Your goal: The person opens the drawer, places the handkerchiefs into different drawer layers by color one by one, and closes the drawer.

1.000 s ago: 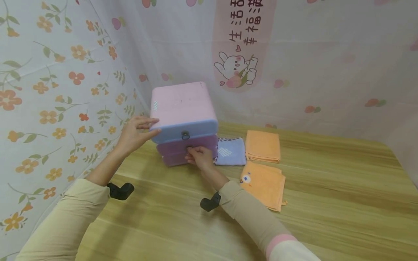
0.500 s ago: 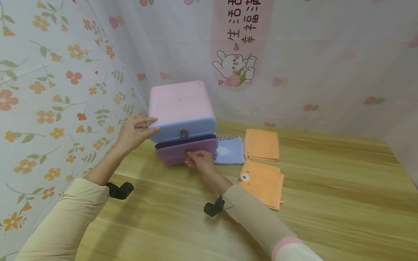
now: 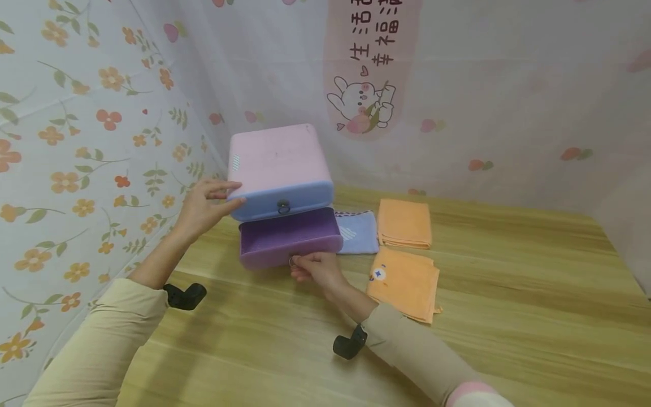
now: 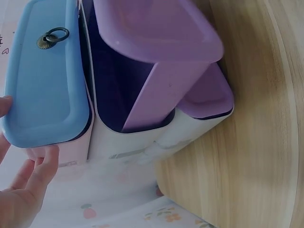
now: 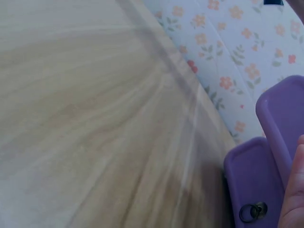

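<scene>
Head: our right hand point(image 3: 321, 271) pinches the drawer point(image 3: 261, 260) ring point(image 3: 292, 262).
Drawer crosswise beyond; our spread left hand point(image 3: 204, 208) touches the box point(image 3: 277, 158).

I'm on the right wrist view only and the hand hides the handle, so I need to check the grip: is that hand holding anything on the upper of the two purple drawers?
Observer: Yes. In the head view, the right hand pinches the ring pull of the middle drawer.
Operator: Good. And the other one, which I don't have at all?
Observer: The left hand touches the cabinet at its upper left front corner.
Operator: What lies nearest to the cabinet on its right side?
Observer: A folded blue cloth.
</scene>
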Demonstrator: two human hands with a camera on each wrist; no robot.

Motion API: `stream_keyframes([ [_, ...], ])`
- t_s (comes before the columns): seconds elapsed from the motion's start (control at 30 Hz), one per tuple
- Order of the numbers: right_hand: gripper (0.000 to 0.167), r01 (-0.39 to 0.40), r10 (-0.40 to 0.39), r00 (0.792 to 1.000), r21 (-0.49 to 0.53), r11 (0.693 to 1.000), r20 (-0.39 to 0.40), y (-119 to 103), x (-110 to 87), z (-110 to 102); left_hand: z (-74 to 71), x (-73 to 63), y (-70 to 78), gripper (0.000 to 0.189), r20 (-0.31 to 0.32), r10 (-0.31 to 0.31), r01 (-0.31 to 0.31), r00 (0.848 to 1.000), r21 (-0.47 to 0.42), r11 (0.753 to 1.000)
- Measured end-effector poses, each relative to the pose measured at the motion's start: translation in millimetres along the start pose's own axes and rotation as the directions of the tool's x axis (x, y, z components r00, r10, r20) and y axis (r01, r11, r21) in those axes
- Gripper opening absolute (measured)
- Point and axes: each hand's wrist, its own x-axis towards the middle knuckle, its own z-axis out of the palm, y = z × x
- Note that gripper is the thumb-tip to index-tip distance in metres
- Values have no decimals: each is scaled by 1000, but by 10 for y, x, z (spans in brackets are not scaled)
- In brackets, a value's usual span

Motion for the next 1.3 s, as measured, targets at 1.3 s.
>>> stream_keyframes([
  [1.3, 26, -65, 67, 995, -23, 998, 79, 164, -374, -80, 21, 16, -63, 42, -11, 18, -18, 1000, 4, 1000],
])
